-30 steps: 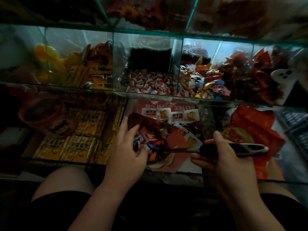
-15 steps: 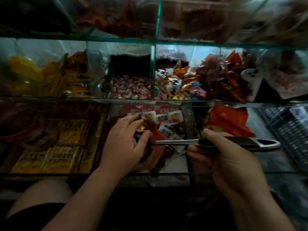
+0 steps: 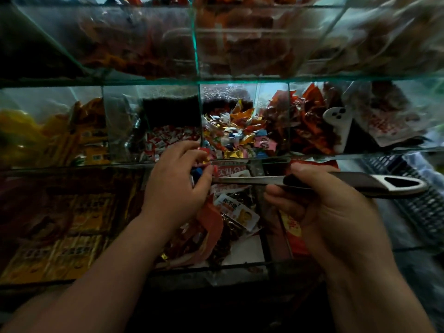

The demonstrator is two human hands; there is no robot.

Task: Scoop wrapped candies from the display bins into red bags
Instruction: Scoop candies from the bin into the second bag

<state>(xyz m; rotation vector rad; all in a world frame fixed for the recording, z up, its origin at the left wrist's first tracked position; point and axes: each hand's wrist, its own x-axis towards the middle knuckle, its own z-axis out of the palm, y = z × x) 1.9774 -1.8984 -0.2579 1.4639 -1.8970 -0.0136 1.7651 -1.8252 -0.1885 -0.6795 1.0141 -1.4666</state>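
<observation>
My right hand (image 3: 331,217) grips the black handle of a metal scoop (image 3: 360,182), whose shaft runs left to my left hand (image 3: 175,186). The scoop's bowl is hidden behind that hand. My left hand curls round the mouth of a red bag (image 3: 212,227), which hangs below it, and a few wrapped candies (image 3: 197,171) show between its fingers. Both hands are at the front edge of the glass bin of mixed wrapped candies (image 3: 240,138). Another red bag (image 3: 294,234) lies under my right hand.
A bin of red-and-white candies (image 3: 165,140) is left of the mixed bin, and one of orange-red packets (image 3: 305,121) holding a white scoop (image 3: 336,121) is to the right. Yellow packets (image 3: 72,212) fill the lower left. A black basket (image 3: 420,203) stands at the right. A glass shelf (image 3: 216,79) runs overhead.
Both hands, with the scoop and the red bag, have risen from the lower shelf up to the front edge of the mixed candy bin. My left hand has closed over the candies.
</observation>
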